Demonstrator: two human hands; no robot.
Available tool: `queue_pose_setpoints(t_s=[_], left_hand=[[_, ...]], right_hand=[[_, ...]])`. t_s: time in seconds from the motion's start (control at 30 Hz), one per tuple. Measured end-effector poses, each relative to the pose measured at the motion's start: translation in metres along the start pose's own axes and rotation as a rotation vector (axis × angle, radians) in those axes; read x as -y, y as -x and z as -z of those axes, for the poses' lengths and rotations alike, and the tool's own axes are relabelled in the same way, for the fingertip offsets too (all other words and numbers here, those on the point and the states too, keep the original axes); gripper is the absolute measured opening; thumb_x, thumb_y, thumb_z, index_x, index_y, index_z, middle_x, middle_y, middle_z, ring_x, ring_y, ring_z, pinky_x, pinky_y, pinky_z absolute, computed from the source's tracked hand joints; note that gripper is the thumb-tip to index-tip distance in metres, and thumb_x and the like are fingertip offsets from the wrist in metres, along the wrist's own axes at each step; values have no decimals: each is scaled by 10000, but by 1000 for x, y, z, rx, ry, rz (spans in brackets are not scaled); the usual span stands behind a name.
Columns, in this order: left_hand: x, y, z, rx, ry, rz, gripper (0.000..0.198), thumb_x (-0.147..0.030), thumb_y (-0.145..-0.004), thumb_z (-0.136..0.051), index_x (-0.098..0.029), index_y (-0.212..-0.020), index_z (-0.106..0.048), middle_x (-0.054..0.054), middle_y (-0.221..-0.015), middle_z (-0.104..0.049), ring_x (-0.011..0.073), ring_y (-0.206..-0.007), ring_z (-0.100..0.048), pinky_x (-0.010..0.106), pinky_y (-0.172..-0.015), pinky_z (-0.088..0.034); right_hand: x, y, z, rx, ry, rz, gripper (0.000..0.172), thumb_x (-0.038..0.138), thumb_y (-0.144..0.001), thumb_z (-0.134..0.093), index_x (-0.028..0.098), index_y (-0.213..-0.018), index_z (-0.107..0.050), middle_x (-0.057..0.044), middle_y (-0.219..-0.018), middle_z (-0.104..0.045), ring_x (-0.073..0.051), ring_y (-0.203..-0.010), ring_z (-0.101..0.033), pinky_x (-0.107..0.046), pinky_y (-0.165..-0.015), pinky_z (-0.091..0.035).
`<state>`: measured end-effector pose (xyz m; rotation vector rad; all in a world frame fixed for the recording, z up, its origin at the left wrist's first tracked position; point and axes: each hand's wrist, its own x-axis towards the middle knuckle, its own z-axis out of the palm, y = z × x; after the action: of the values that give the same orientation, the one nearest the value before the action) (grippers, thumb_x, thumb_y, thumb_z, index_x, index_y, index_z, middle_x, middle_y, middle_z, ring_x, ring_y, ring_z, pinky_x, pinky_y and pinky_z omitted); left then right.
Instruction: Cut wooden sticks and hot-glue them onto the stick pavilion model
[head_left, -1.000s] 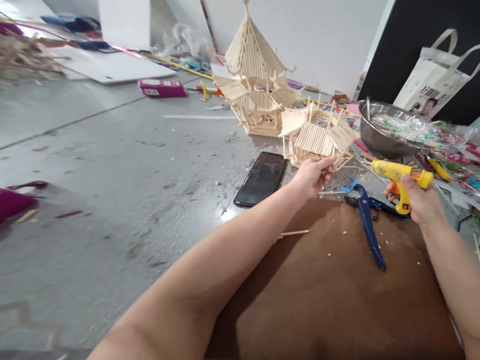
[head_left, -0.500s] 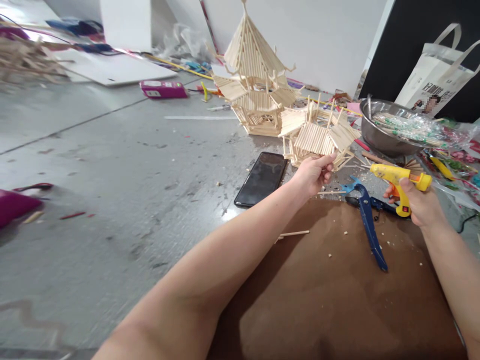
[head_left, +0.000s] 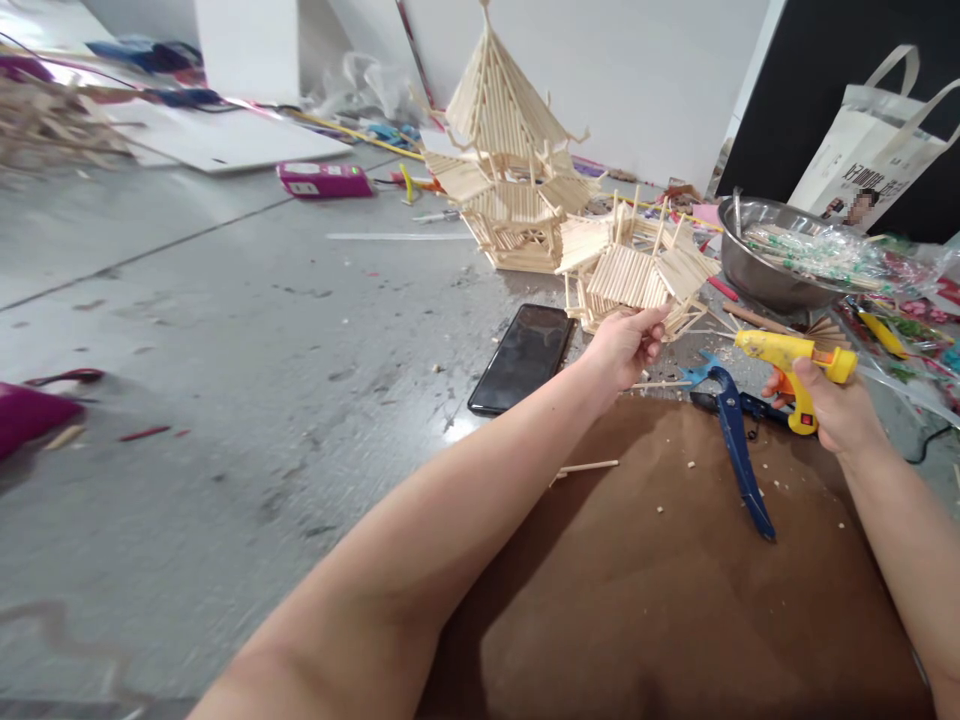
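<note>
My left hand (head_left: 628, 348) reaches forward, its fingers pinched together at the lower roof edge of a small pavilion model (head_left: 630, 275) built of thin wooden sticks. What lies between the fingertips is hidden. Gripped in my right hand (head_left: 840, 410) is a yellow hot glue gun (head_left: 780, 350), its nozzle pointing left towards the model, apart from my left hand. Between and below the hands lie blue-handled cutting pliers (head_left: 739, 460). Behind the small model stands a taller stick pavilion (head_left: 514, 180) with a pointed roof.
A black phone (head_left: 523, 360) lies on the grey floor left of the small model. Brown sheeting (head_left: 637, 590) with loose stick bits (head_left: 591, 467) is in front. At the right are a metal bowl (head_left: 772, 270) of wrapped sticks and a white bag (head_left: 862, 150).
The glue gun in my right hand has shifted slightly left, towards the small model. My left hand stays at the roof edge.
</note>
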<state>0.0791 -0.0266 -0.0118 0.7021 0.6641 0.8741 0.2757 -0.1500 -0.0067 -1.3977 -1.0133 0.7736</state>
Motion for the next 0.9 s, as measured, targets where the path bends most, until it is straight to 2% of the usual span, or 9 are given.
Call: queue_pose_setpoints(t_s=[0.27,0.9], left_hand=[[-1,1,1,0,-19,-4,250,-169,-728,-599,-153,-541,-434,-61,-415,-435,29,-296,-335,184,-338,-208],[-1,0,4,27,-37,-24,263,-181,-718,-611,-147,-525,-435,-52,-432,-448,34,-296,-360,202,-339,-203]], right_hand=[[-1,1,2,28,29,-4,327,481,-643,-663,193,-787,-612,1,-604,-625,-144,-543,-612,-234,-442,-492],[1,3,0,4,18,-15,375,498,-607,-681,186,-798,-598,9,-599,-610,-140,-524,-606,-232,-432,-481]])
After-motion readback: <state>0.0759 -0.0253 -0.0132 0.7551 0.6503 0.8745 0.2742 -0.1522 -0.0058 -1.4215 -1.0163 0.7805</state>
